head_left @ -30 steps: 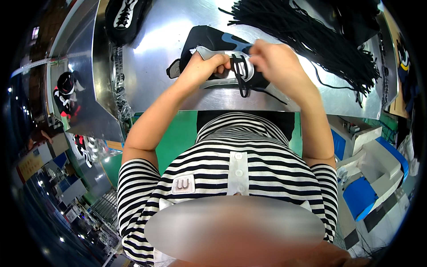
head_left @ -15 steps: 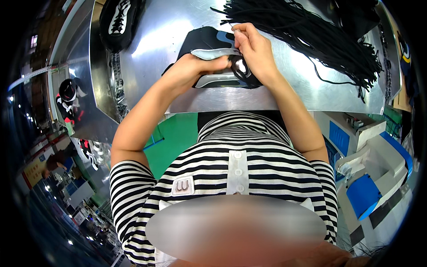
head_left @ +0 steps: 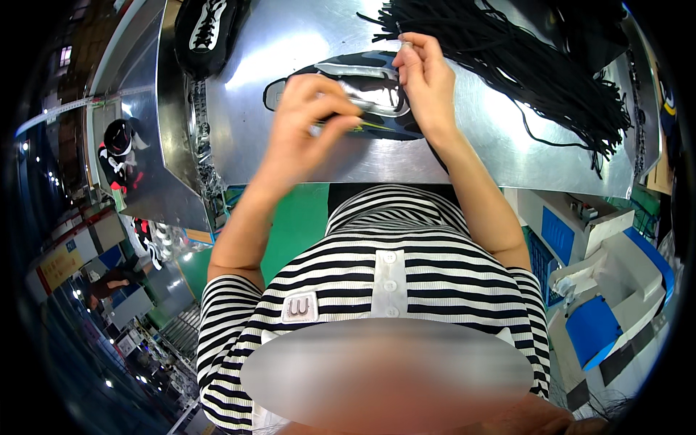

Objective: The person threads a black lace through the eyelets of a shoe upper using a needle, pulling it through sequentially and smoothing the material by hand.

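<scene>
A flat dark shoe upper (head_left: 366, 128) with grey lining and a yellow-green mark lies on the metal worktable, its opening facing up. Over its left part hovers my left hand (head_left: 301, 119), fingers curled and thumb stretched right; motion blurs it, and I cannot tell whether it holds anything. At the upper's right end is my right hand (head_left: 431, 76), closed, with thumb and forefinger pinching a thin metal tool (head_left: 399, 30) that points up. A black lace shows inside the upper's opening, partly hidden by the right fingers.
A thick bundle of black laces (head_left: 522, 69) lies across the far right of the worktable (head_left: 326, 170). At the far left stands a black shoe (head_left: 206, 36) with a white lacing area. A grey and blue machine (head_left: 602, 290) is at the right, below table height.
My left hand has let go of the upper's edge and moved up and left. The upper now lies flatter, its opening exposed. My right hand has shifted slightly right, still pinching the tool.
</scene>
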`<state>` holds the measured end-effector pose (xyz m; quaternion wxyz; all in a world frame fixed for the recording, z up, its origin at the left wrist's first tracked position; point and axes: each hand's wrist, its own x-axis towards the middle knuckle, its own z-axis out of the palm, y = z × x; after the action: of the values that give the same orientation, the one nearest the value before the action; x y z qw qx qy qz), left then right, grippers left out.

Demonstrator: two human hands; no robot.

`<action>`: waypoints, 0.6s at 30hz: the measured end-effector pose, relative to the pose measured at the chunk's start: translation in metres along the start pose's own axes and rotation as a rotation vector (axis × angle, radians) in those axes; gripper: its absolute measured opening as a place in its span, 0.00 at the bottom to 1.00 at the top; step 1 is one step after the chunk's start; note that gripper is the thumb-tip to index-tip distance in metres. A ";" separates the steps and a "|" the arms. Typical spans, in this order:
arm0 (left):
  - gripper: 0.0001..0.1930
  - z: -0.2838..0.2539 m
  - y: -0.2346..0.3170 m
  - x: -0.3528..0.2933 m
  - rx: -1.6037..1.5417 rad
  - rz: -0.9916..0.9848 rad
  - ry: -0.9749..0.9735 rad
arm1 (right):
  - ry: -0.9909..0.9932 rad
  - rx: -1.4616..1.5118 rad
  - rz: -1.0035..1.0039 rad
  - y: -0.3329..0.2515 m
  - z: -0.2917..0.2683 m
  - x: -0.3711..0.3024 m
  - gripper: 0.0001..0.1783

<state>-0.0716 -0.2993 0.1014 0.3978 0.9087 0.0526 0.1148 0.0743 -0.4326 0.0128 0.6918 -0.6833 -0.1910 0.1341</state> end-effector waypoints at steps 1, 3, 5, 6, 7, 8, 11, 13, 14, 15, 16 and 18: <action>0.08 0.013 0.002 0.000 0.239 0.130 0.008 | 0.008 0.055 0.006 0.002 -0.001 -0.002 0.11; 0.07 0.029 -0.001 -0.001 0.328 0.115 0.075 | -0.005 0.188 -0.004 -0.001 -0.005 -0.003 0.10; 0.07 0.036 -0.011 -0.001 0.324 0.076 0.126 | -0.019 0.215 -0.043 -0.005 -0.009 -0.008 0.11; 0.08 0.037 -0.015 0.001 0.294 0.078 0.116 | -0.038 0.190 -0.073 -0.008 -0.014 -0.013 0.11; 0.08 0.037 -0.019 0.003 0.271 0.076 0.113 | -0.063 0.136 -0.098 -0.012 -0.016 -0.020 0.10; 0.08 0.039 -0.024 0.004 0.233 0.097 0.122 | -0.088 0.083 -0.125 -0.017 -0.018 -0.029 0.10; 0.13 0.035 -0.024 0.009 0.226 0.056 0.099 | -0.179 -0.045 -0.079 -0.026 -0.023 -0.055 0.09; 0.15 0.032 -0.025 0.010 0.204 0.021 0.096 | -0.279 -0.160 -0.010 -0.028 -0.025 -0.065 0.09; 0.16 0.030 -0.026 0.011 0.193 0.004 0.095 | -0.259 -0.168 -0.056 -0.020 -0.022 -0.069 0.10; 0.15 0.028 -0.026 0.012 0.177 0.002 0.075 | -0.266 -0.203 -0.056 -0.019 -0.021 -0.070 0.09; 0.15 0.026 -0.025 0.013 0.161 0.000 0.055 | -0.273 -0.238 -0.055 -0.019 -0.022 -0.071 0.09; 0.14 0.022 -0.024 0.014 0.168 -0.052 -0.013 | -0.276 -0.291 -0.066 -0.016 -0.023 -0.070 0.08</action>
<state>-0.0528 -0.2965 0.0716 0.3235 0.9379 0.0828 0.0936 0.0210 -0.4849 0.0236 0.5569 -0.7447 -0.3237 0.1748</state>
